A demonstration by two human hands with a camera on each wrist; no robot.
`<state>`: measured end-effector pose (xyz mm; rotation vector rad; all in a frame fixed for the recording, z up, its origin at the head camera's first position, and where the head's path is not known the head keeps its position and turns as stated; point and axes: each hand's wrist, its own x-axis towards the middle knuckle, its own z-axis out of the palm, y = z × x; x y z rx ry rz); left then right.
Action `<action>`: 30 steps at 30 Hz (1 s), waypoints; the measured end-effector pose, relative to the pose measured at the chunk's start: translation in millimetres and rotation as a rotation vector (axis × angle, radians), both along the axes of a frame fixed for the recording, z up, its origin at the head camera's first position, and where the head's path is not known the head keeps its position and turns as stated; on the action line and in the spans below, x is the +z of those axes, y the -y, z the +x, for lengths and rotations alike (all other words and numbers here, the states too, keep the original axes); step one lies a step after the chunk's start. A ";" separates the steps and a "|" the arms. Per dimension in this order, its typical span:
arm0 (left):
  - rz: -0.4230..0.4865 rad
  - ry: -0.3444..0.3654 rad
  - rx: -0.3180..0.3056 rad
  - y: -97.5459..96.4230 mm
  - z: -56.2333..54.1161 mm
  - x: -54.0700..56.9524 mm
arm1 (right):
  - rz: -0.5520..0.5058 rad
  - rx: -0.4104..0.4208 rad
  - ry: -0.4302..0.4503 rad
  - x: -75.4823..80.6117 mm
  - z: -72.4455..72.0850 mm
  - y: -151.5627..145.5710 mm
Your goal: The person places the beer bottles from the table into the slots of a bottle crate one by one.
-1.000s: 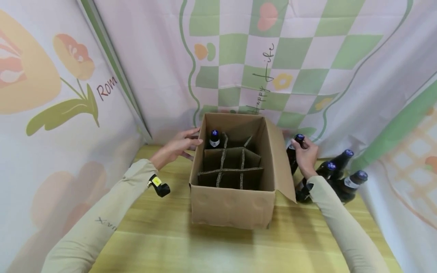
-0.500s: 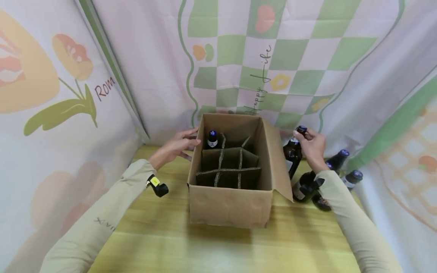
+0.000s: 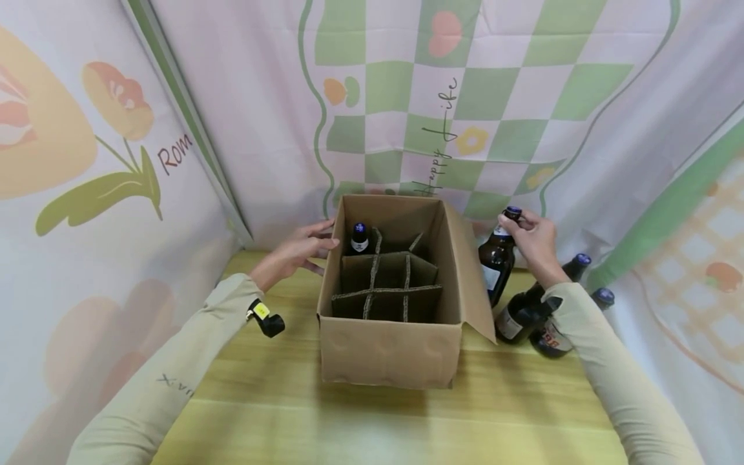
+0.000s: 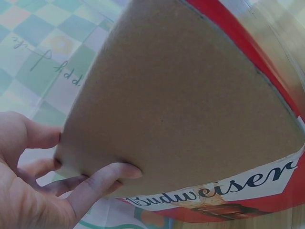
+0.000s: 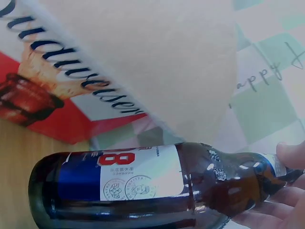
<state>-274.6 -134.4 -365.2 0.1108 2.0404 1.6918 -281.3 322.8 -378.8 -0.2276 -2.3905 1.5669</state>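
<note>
An open cardboard box (image 3: 391,354) with dividers stands on the table, one beer bottle (image 3: 360,239) upright in its far left compartment. My left hand (image 3: 293,252) holds the box at its left side near the far corner. The left wrist view shows its fingertips around the edge of a brown flap (image 4: 181,100). Beside the right flap (image 3: 472,278), my right hand (image 3: 535,240) grips a brown beer bottle (image 3: 497,261) by the neck, below the blue cap. In the right wrist view, this held bottle (image 5: 143,174) bears a white and blue label.
Several dark beer bottles (image 3: 517,316) stand on the wooden table (image 3: 279,394) right of the box, partly hidden by the right forearm. A patterned curtain (image 3: 389,90) hangs close behind the box. Another curtain borders the left side.
My right hand has raised the bottle slightly from among the others, and more of its body and label shows. My left hand stays at the box.
</note>
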 end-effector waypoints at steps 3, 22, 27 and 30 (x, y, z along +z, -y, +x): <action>-0.004 -0.009 -0.003 0.0 -0.1 -0.2 | -0.029 0.032 0.022 6.3 1.4 -3.9; -0.004 -0.009 0.002 1.3 -1.4 -4.2 | -0.062 0.032 0.006 33.2 5.8 -17.0; -0.007 -0.016 0.010 0.3 -2.7 -2.8 | -0.027 0.016 -0.027 47.9 10.3 -13.8; -0.009 -0.008 0.011 0.3 -2.8 -1.8 | -0.051 -0.006 -0.046 56.6 11.9 -11.5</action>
